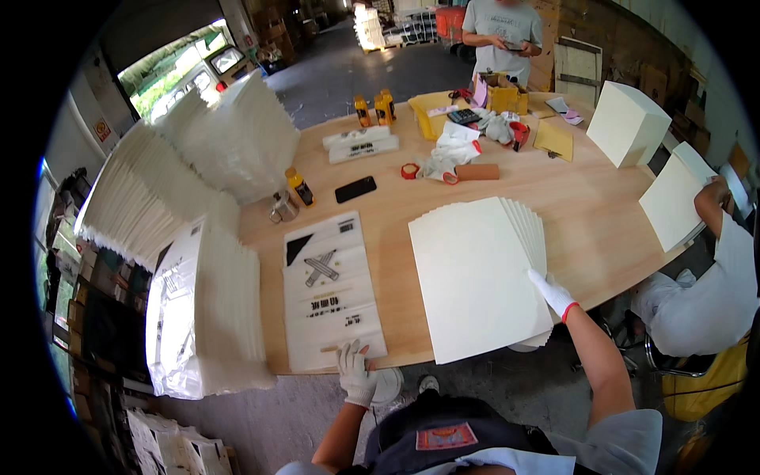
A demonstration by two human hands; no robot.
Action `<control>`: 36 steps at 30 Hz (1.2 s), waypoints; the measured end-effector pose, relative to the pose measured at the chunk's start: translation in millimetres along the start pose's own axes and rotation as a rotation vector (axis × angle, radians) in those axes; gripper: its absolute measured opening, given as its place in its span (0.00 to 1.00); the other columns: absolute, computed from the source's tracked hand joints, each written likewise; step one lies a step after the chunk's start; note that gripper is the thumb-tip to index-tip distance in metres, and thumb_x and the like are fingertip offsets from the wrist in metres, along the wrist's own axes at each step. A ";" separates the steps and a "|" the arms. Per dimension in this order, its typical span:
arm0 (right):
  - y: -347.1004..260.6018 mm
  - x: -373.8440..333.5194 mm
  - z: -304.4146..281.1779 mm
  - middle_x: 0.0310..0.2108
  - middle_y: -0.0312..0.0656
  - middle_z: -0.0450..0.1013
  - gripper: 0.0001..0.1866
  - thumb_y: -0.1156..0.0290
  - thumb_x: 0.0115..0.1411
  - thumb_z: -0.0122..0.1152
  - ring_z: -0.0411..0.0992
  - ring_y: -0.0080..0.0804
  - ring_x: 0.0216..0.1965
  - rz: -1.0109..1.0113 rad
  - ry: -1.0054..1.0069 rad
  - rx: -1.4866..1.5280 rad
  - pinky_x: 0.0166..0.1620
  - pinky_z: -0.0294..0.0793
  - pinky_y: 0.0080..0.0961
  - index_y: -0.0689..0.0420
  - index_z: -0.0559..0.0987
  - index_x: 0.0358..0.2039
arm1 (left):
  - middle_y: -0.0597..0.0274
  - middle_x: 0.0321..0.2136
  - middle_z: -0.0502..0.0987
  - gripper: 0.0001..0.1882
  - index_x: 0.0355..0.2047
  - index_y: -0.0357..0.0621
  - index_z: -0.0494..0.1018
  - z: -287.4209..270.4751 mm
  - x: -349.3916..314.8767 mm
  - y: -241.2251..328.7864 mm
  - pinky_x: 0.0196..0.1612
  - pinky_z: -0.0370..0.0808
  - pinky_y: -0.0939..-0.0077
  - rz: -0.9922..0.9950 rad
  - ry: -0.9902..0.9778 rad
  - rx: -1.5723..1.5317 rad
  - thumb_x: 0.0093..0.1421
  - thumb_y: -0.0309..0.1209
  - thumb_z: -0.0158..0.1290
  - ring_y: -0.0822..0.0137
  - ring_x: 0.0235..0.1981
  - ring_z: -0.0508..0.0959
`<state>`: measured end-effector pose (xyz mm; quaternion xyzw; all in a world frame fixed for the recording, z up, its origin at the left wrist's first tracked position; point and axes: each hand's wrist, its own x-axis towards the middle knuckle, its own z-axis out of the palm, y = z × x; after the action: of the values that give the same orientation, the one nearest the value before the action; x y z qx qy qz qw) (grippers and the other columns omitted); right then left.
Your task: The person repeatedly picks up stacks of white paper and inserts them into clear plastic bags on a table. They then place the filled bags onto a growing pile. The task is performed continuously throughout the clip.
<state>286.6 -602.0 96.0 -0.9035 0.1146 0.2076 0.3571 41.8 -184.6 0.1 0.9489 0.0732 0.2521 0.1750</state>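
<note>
My left hand (358,374), in a white knit glove, rests at the near edge of a flat clear plastic bag (336,293) printed with black marks and crossed pencils. Its fingers are somewhat spread on the bag's lower right corner. To the right lies a fanned stack of large white paper sheets (475,281). My right hand (552,293), in a white glove with a red cuff, lies along the right edge of that stack. Its fingers stretch out flat over the sheets' edges, and the thumb's place is hard to see.
Tall piles of packed bags (229,301) stand along the table's left side. A phone (355,189), a bottle (299,187), a metal mug (283,207) and tape rolls (409,170) lie beyond. At right, a seated co-worker (697,285) handles paper near a white block of sheets (628,124); another person (503,39) stands behind.
</note>
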 end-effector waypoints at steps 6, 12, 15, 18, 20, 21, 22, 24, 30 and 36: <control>-2.0 -1.6 -2.5 0.60 0.61 0.59 0.61 0.21 0.45 0.39 0.56 0.52 0.63 -0.025 -0.058 -0.023 0.62 0.56 0.35 0.66 0.61 0.61 | 0.56 0.54 0.68 0.18 0.41 0.42 0.70 18.1 -4.5 0.6 0.62 0.52 0.45 -0.062 0.009 0.183 0.48 0.31 0.55 0.49 0.58 0.63; 13.2 18.1 4.6 0.59 0.60 0.61 0.62 0.19 0.43 0.38 0.58 0.53 0.62 0.011 -0.029 -0.066 0.62 0.56 0.37 0.64 0.59 0.61 | 0.57 0.55 0.66 0.19 0.43 0.44 0.69 16.9 -8.9 -3.1 0.63 0.51 0.47 -0.061 -0.030 0.220 0.49 0.33 0.55 0.50 0.59 0.60; 12.8 18.9 4.5 0.58 0.64 0.60 0.63 0.19 0.42 0.38 0.58 0.53 0.62 -0.016 -0.041 -0.046 0.62 0.56 0.36 0.67 0.59 0.60 | 0.57 0.56 0.64 0.20 0.45 0.45 0.69 17.9 -5.7 -5.9 0.63 0.50 0.48 -0.076 -0.083 0.235 0.51 0.34 0.54 0.50 0.60 0.59; 13.3 19.9 4.6 0.58 0.65 0.60 0.64 0.19 0.43 0.39 0.58 0.54 0.62 -0.044 -0.029 -0.023 0.62 0.55 0.36 0.70 0.58 0.60 | 0.57 0.57 0.63 0.21 0.47 0.46 0.68 18.4 -5.0 -3.5 0.64 0.49 0.48 -0.067 -0.082 0.246 0.52 0.35 0.53 0.50 0.60 0.58; 13.6 20.3 5.5 0.58 0.65 0.59 0.64 0.20 0.43 0.39 0.58 0.54 0.62 -0.036 -0.020 -0.022 0.62 0.55 0.36 0.71 0.58 0.60 | 0.57 0.57 0.63 0.21 0.47 0.46 0.68 18.8 -5.8 -4.2 0.64 0.49 0.48 -0.054 -0.068 0.256 0.52 0.35 0.53 0.50 0.60 0.58; 13.3 20.5 6.1 0.59 0.65 0.59 0.63 0.20 0.44 0.39 0.57 0.54 0.62 -0.025 -0.020 -0.026 0.62 0.55 0.35 0.71 0.58 0.60 | 0.57 0.57 0.63 0.21 0.47 0.46 0.68 17.5 -6.3 -4.1 0.64 0.49 0.48 -0.053 -0.066 0.259 0.52 0.36 0.53 0.50 0.60 0.58; 13.2 21.8 7.3 0.59 0.65 0.59 0.63 0.20 0.44 0.39 0.57 0.53 0.62 -0.014 -0.020 -0.029 0.62 0.54 0.35 0.70 0.58 0.60 | 0.57 0.57 0.63 0.21 0.48 0.46 0.68 16.6 -7.0 -4.7 0.64 0.49 0.48 -0.051 -0.066 0.262 0.52 0.36 0.53 0.50 0.60 0.58; 17.7 24.8 9.3 0.59 0.64 0.59 0.63 0.20 0.44 0.40 0.57 0.53 0.62 -0.033 -0.004 -0.014 0.63 0.54 0.34 0.70 0.58 0.60 | 0.57 0.57 0.63 0.22 0.48 0.47 0.68 18.6 -8.5 -7.1 0.64 0.49 0.47 -0.054 -0.066 0.268 0.52 0.36 0.53 0.50 0.60 0.57; 20.6 25.9 8.0 0.61 0.58 0.59 0.60 0.23 0.46 0.42 0.55 0.49 0.64 -0.087 -0.034 0.064 0.63 0.53 0.33 0.66 0.59 0.62 | 0.56 0.57 0.63 0.25 0.51 0.48 0.68 22.1 -6.1 -12.5 0.63 0.50 0.47 -0.023 -0.088 0.256 0.51 0.36 0.54 0.49 0.60 0.58; 47.0 6.2 0.9 0.60 0.46 0.62 0.44 0.36 0.56 0.48 0.59 0.38 0.62 -0.201 0.076 0.551 0.61 0.57 0.34 0.56 0.60 0.63 | 0.58 0.53 0.66 0.26 0.50 0.49 0.68 2.4 13.1 -15.0 0.57 0.62 0.56 0.089 -0.196 0.165 0.49 0.37 0.56 0.51 0.54 0.64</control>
<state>275.1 -635.5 64.5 -0.7863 0.0898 0.0979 0.6033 53.6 -168.4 -1.5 0.9826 0.0338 0.1586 0.0911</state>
